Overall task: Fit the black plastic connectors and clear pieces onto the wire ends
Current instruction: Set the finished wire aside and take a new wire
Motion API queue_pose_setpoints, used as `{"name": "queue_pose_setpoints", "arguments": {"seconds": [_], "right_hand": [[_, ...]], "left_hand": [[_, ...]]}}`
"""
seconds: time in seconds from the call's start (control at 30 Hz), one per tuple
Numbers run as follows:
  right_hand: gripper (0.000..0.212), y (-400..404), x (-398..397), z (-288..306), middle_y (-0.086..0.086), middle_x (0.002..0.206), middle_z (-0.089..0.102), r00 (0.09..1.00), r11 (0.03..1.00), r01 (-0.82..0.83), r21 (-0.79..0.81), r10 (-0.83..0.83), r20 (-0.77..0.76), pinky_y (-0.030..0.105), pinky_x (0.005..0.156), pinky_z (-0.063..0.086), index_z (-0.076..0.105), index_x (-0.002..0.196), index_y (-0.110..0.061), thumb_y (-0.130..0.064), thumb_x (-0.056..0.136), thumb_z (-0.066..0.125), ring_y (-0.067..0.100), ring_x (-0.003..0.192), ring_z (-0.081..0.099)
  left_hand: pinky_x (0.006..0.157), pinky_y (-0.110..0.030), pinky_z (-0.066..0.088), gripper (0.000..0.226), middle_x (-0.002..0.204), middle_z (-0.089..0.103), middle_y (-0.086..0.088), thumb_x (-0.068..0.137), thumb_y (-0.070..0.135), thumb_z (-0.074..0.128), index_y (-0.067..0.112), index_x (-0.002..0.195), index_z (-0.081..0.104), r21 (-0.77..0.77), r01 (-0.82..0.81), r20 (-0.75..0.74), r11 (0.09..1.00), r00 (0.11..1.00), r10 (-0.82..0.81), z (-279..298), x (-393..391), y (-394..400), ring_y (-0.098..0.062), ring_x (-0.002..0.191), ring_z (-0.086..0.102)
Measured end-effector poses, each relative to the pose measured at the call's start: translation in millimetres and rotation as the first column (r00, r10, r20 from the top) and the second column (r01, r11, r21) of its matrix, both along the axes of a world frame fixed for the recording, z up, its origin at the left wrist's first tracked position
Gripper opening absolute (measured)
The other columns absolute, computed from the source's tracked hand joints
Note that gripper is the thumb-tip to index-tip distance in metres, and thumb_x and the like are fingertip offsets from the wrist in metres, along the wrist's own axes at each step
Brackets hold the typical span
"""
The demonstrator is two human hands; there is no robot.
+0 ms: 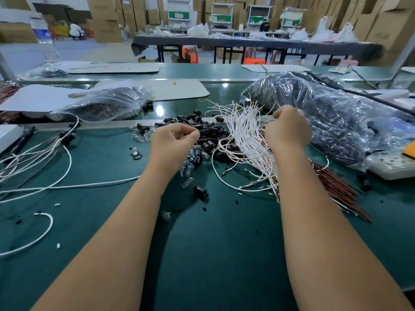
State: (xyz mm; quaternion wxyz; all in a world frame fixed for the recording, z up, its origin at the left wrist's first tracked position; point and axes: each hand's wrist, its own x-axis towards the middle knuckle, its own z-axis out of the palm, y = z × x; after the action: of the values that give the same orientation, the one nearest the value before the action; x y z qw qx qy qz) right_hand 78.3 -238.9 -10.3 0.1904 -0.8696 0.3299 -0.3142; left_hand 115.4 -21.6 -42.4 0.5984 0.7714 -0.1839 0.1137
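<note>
Left hand: the left hand (174, 140) hovers over the near edge of the parts pile, fingers curled with thumb and forefinger pinched together; what it pinches is too small to make out.
Right hand: the right hand (288, 129) is curled in among the tips of the white wires (244, 131), knuckles toward the camera; whether the fingers actually hold a wire cannot be told.
Connectors: a heap of black plastic connectors (205, 131) lies between the two hands, spilling toward the person, with one stray connector (200, 191) lying alone nearer the forearms.
Clear pieces: small clear pieces (143, 135) are scattered just left of the left hand and under its wrist.
Wires: the white bundle fans out beneath the right hand, with reddish-brown wires (336, 187) trailing beside the right forearm.
Work surface: a green bench mat (213, 254) carries everything.
Beyond the hands: a large plastic bag of black parts (325, 113) sits just right of the right hand; a smaller clear bag (105, 104) lies past the left hand.
Far left: loose white cables (45, 167) curl well away from the left hand.
</note>
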Motion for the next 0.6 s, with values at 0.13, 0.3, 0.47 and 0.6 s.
{"name": "queue_pose_setpoints", "arguments": {"seconds": [0.13, 0.3, 0.47, 0.6], "right_hand": [[0.039, -13.3, -6.8, -13.6, 0.019, 0.139, 0.047, 0.946, 0.988, 0.138, 0.065, -0.112, -0.304, 0.047, 0.104, 0.035, 0.053, 0.127, -0.006, -0.017, 0.089, 0.052, 0.038, 0.129, 0.039], [0.024, -11.9, -4.5, -16.5, 0.018, 0.119, 0.062, 0.964, 0.990, 0.129, 0.058, -0.111, -0.242, 0.045, 0.096, 0.046, 0.063, 0.108, -0.005, -0.010, 0.086, 0.054, 0.038, 0.114, 0.053], [0.015, -12.6, -4.5, -19.3, 0.015, 0.089, 0.067, 0.987, 0.986, 0.128, 0.103, -0.117, -0.106, 0.040, 0.075, 0.054, 0.065, 0.087, -0.003, 0.000, 0.083, 0.051, 0.034, 0.088, 0.064], [0.013, -11.5, -4.0, -16.7, 0.013, 0.086, 0.068, 0.992, 0.986, 0.125, 0.110, -0.122, -0.035, 0.037, 0.065, 0.052, 0.067, 0.088, -0.005, -0.004, 0.086, 0.054, 0.032, 0.078, 0.064]], "left_hand": [[0.052, -0.022, 0.036, 0.008, 0.060, 0.053, -0.002, 0.087, 0.023, 0.069, 0.018, 0.082, 0.072, 0.115, 0.023, -0.008, 0.993, 1.000, -0.022, -3.4, -2.0, -1.7, -0.008, 0.050, 0.039], [0.053, -0.024, 0.036, 0.008, 0.060, 0.053, -0.005, 0.088, 0.022, 0.069, 0.015, 0.084, 0.072, 0.135, 0.044, -0.015, 0.990, 0.999, -0.043, -4.8, -3.8, -2.3, -0.011, 0.049, 0.039], [0.053, -0.024, 0.036, 0.009, 0.061, 0.053, -0.006, 0.088, 0.022, 0.068, 0.016, 0.082, 0.070, 0.119, 0.047, -0.015, 0.992, 0.999, -0.046, -5.2, -4.5, -0.8, -0.012, 0.050, 0.038], [0.049, -0.022, 0.033, 0.011, 0.049, 0.044, 0.009, 0.089, 0.024, 0.065, 0.019, 0.080, 0.067, 0.121, 0.007, 0.002, 0.993, 1.000, -0.008, -4.5, -4.9, -0.2, -0.004, 0.043, 0.033]]}}
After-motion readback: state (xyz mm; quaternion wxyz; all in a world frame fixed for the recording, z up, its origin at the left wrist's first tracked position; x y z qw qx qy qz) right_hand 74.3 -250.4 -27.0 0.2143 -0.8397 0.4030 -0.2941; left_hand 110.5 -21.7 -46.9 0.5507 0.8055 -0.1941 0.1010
